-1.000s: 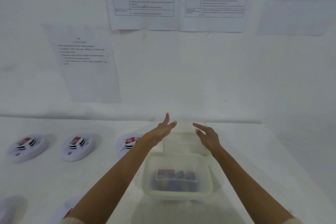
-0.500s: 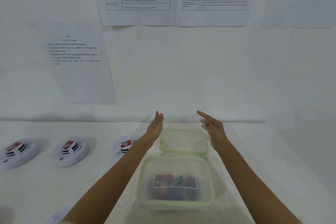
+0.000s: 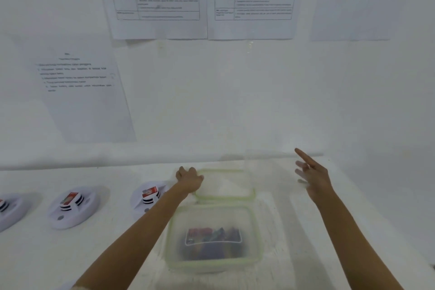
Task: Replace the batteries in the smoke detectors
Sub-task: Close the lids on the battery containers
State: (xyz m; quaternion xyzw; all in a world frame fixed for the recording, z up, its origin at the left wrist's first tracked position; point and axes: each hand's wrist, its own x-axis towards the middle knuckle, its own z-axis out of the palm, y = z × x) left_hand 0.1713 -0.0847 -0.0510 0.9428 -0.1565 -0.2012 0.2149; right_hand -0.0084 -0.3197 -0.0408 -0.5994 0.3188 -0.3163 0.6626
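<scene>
Three white round smoke detectors lie in a row at the left, one (image 3: 150,195) nearest my left arm, another (image 3: 73,207) further left, the third (image 3: 7,209) cut by the frame edge; each carries a red-labelled battery on top. A closed green-rimmed clear box (image 3: 174,231) near me holds several coloured batteries. Behind it lies a second green-rimmed container or lid (image 3: 249,196). My left hand (image 3: 189,180) grips its left corner with curled fingers. My right hand (image 3: 313,176) hovers to its right, fingers spread, index finger extended, holding nothing.
The white table (image 3: 306,231) meets a white wall hung with printed sheets (image 3: 157,0). A faint, tall clear shape (image 3: 266,167) stands between the far container and my right hand; what it is I cannot tell. The table's right edge runs close by my right arm.
My left hand came down from the air and closed on the far container's left corner. My right hand moved right, away from the container.
</scene>
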